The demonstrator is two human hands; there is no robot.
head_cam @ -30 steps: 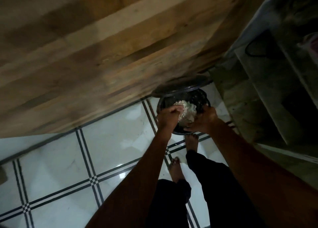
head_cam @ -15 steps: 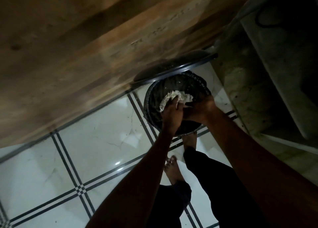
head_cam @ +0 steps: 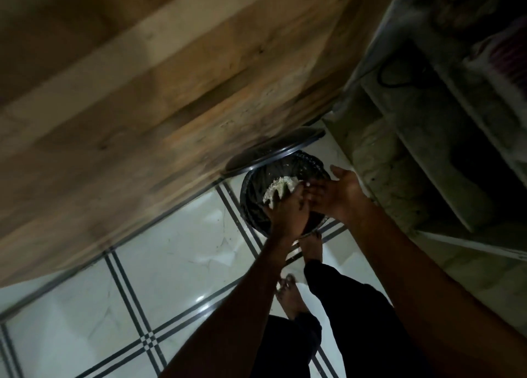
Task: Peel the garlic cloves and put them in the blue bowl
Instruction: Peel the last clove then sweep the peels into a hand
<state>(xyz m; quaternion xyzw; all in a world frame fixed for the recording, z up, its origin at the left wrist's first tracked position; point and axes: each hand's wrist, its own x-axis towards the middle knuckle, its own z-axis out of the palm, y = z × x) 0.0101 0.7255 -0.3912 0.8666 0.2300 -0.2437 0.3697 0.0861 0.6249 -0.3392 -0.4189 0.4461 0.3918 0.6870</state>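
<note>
While both hands hang over an open pedal bin (head_cam: 251, 203), a person brushes garlic skins (head_cam: 281, 188) off into its black liner.

Right hand (head_cam: 336, 195) is flat, palm up, fingers straight and together; left hand (head_cam: 288, 213) lies across them, its fingers bent down over the pale heap of skins just beyond their tips, though whether they pinch any cannot be told in the dim light. Raised lid (head_cam: 273, 152) stands past the fingers against a wooden cabinet (head_cam: 171, 92); a bare foot (head_cam: 310, 248) sits below the wrists, seemingly on the pedal. Neither garlic cloves nor the blue bowl appear. If that foot lifts, the lid could drop on the fingers; loose skins may also drift past the rim onto the tiled floor (head_cam: 171, 249).
</note>
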